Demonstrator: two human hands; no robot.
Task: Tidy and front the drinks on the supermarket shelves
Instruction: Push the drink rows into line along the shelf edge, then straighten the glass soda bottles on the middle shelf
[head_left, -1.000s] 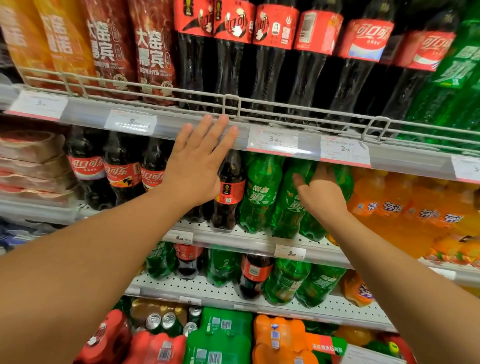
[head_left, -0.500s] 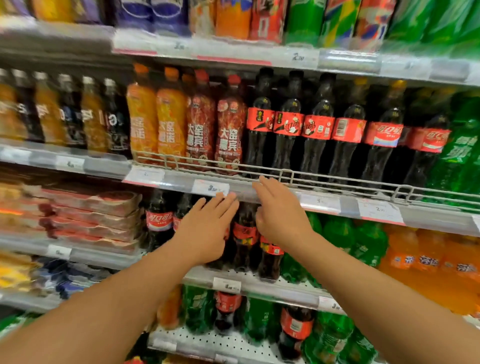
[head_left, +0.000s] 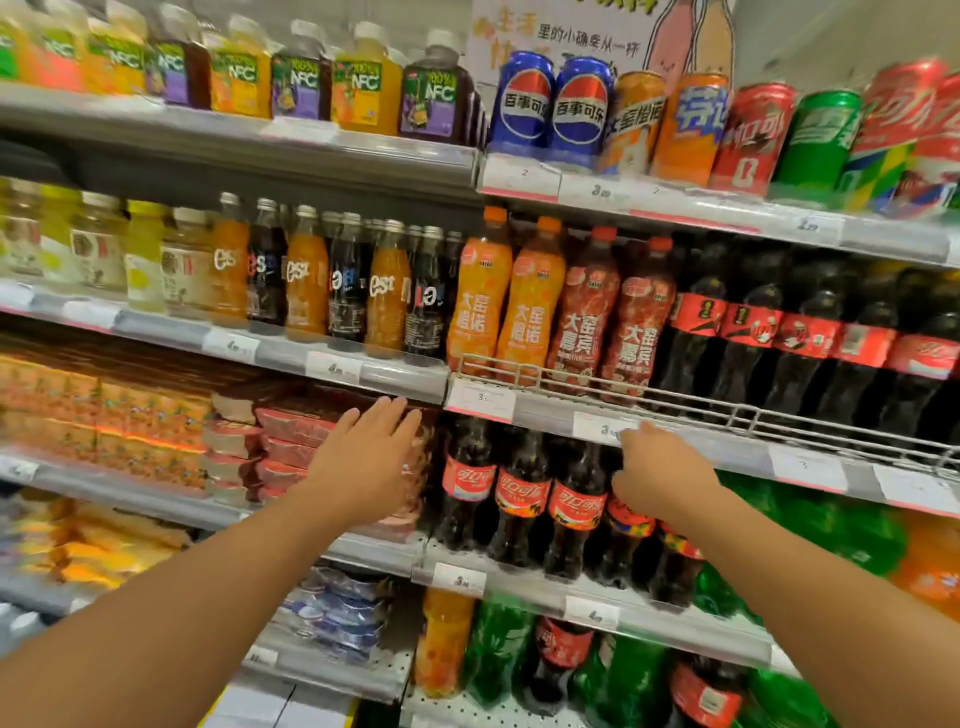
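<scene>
**Drinks aisle, four shelf levels in view**

Top shelf: juice bottles (head_left: 363, 83) labelled "100% NFC", left; cans to the right: two blue Pepsi cans (head_left: 550, 106) marked 百事可乐, orange cans (head_left: 670, 124), a red can (head_left: 753, 137), a green can (head_left: 818, 140). A white poster (head_left: 561, 36) with Chinese writing stands behind the cans.

Second shelf: glass "est" bottles (head_left: 348, 283), orange and dark alternating; then two orange bottles (head_left: 504, 306) marked 大窑橙诺, two red bottles (head_left: 608, 317) marked 大窑嘉宾, then tall black cola bottles (head_left: 769, 332) with red labels, behind a wire rail (head_left: 675, 402).

Third shelf: stacked packs (head_left: 280, 441), left; red-labelled cola bottles (head_left: 524, 493) in a row at the shelf front; green bottles (head_left: 831, 525) to the right, blurred.

Fourth shelf: an orange bottle (head_left: 447, 639), green and cola bottles, blurred.

Price tags (head_left: 480, 402) line the grey shelf edges; digits 2, 3 and 4 are legible.

Left hand (head_left: 371, 462): released, fingers straight, in front of the packs, just left of the cola bottles.
Right hand (head_left: 660, 478): holding nothing, forefinger extended at a price tag, in front of the cola bottles.
</scene>
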